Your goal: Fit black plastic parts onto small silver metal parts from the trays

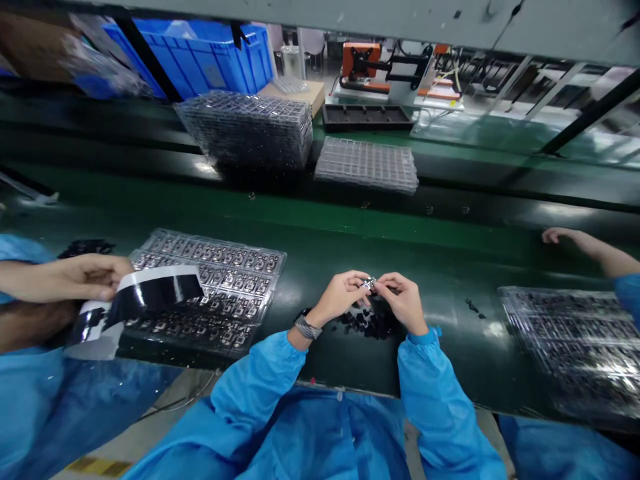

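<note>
Both my hands meet over the green bench, pinching a small silvery metal part (369,283) between the fingertips. My left hand (346,293), with a dark watch band at the wrist, grips the part's left side. From the right, my right hand (401,299) closes on its other side. The part's exact kind is too small to make out. Just below my hands lies a loose pile of small black pieces (376,325). To the left, a clear tray of small metal parts (250,287) rests on the bench.
At left, a co-worker's hand (95,277) holds a black-and-white strip (160,290). Another person's hand (565,235) reaches in at right above a filled tray (590,340). Stacked clear trays (250,130), emptier trays (367,163) and a black tray (367,118) stand behind.
</note>
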Motion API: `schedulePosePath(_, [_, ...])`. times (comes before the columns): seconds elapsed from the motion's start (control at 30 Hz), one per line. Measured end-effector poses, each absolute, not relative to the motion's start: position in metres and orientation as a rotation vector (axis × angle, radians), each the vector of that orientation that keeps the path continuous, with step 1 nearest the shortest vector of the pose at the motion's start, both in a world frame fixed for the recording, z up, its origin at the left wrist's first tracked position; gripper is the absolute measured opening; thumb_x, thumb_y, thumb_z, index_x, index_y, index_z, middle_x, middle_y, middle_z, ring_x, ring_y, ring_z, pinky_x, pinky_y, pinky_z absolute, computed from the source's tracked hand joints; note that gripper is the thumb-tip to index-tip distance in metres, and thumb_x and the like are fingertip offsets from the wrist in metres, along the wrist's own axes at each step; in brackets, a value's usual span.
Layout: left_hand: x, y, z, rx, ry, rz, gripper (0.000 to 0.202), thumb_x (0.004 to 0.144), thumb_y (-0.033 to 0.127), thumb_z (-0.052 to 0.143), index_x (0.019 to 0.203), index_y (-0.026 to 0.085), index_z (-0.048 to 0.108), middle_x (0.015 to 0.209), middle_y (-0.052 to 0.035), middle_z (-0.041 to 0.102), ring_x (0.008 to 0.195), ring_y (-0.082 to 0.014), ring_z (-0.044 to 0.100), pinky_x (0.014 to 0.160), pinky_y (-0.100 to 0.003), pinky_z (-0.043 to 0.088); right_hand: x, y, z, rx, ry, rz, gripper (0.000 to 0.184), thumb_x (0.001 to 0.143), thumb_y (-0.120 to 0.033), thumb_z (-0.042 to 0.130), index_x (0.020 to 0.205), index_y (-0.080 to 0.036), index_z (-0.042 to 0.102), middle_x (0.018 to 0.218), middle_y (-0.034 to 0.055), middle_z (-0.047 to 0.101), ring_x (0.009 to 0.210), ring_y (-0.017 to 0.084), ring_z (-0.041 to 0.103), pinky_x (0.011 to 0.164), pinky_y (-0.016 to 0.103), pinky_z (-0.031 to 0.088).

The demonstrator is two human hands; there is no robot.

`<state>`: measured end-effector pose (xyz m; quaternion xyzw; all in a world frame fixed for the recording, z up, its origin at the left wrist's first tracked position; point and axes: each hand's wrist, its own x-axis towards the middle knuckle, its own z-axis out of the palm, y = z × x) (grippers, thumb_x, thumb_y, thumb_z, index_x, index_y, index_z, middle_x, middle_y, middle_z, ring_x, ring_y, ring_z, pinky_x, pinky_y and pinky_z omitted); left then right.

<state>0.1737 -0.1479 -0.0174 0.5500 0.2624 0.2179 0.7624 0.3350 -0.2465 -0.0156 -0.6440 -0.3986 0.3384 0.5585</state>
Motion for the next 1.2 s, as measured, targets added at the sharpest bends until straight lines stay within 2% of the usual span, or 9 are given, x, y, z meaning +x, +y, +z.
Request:
schedulePosePath(0.13, [0.171,-0.146,-0.013,1.261,0.538,0.442,0.038,0.081,0.035,0.08,0.11,0.015,0.066,0.076,-0.0026,0.071,0.062,-0.016,0.071,0.06,-0.026,0.055,0.335,-0.246,-0.012,-1.499,-0.944,0.891,0.037,0.076,-0.054,0.083,0.083,-0.021,0.068,0.074,0.0062,0.075,0.069,0.023,0.072,0.066,0.035,0.059])
schedulePosePath(0.3, [0.172,-0.143,-0.018,1.237,0.489,0.406,0.029,0.082,0.034,0.076,0.101,0.015,0.064,0.074,-0.0029,0.07,0.058,-0.0151,0.069,0.055,-0.025,0.052,0.331,-0.243,-0.009,-1.477,-0.89,0.914,0.041,0.072,-0.055,0.086,0.084,-0.023,0.064,0.07,0.0031,0.074,0.066,0.023,0.072,0.065,0.035,0.06])
schedulePosePath(0.43, [0.175,-0.14,-0.023,1.124,0.446,0.404,0.036,0.079,0.04,0.079,0.097,0.015,0.061,0.08,-0.004,0.071,0.058,-0.0153,0.069,0.051,-0.024,0.051,0.328,-0.243,-0.002,-1.486,-0.878,0.889,0.041,0.073,-0.053,0.087,0.088,-0.023,0.062,0.075,0.002,0.074,0.07,0.02,0.072,0.069,0.032,0.059])
schedulePosePath(0.6, [0.174,-0.141,-0.021,0.982,0.359,0.432,0.051,0.073,0.05,0.085,0.097,0.014,0.059,0.076,-0.0062,0.073,0.059,-0.0172,0.071,0.056,-0.026,0.053,0.319,-0.243,0.007,-1.445,-0.878,0.862,0.041,0.073,-0.052,0.088,0.085,-0.023,0.06,0.073,0.001,0.071,0.067,0.02,0.069,0.067,0.033,0.059])
schedulePosePath(0.8, [0.17,-0.136,-0.013,0.825,0.321,0.433,0.058,0.061,0.051,0.092,0.092,0.012,0.062,0.074,-0.0079,0.073,0.058,-0.0187,0.07,0.057,-0.028,0.053,0.311,-0.234,0.008,-1.347,-0.888,0.89,0.032,0.079,-0.042,0.086,0.081,-0.022,0.062,0.069,0.0009,0.067,0.062,0.016,0.065,0.06,0.028,0.053])
schedulePosePath(1.0, [0.163,-0.128,-0.008,0.797,0.287,0.49,0.056,0.061,0.051,0.091,0.09,0.011,0.064,0.071,-0.0068,0.072,0.055,-0.0163,0.068,0.056,-0.026,0.052,0.297,-0.219,0.023,-1.282,-0.855,0.962,0.037,0.072,-0.041,0.092,0.078,-0.021,0.061,0.065,0.0001,0.065,0.057,0.016,0.063,0.054,0.027,0.052])
schedulePosePath(1.2, [0.157,-0.122,-0.004,0.725,0.215,0.529,0.062,0.058,0.049,0.095,0.094,0.009,0.065,0.073,-0.0079,0.072,0.06,-0.0176,0.07,0.056,-0.025,0.052,0.284,-0.207,0.033,-1.233,-0.824,0.961,0.036,0.072,-0.039,0.092,0.077,-0.02,0.062,0.062,-0.0005,0.065,0.054,0.014,0.061,0.054,0.026,0.053])
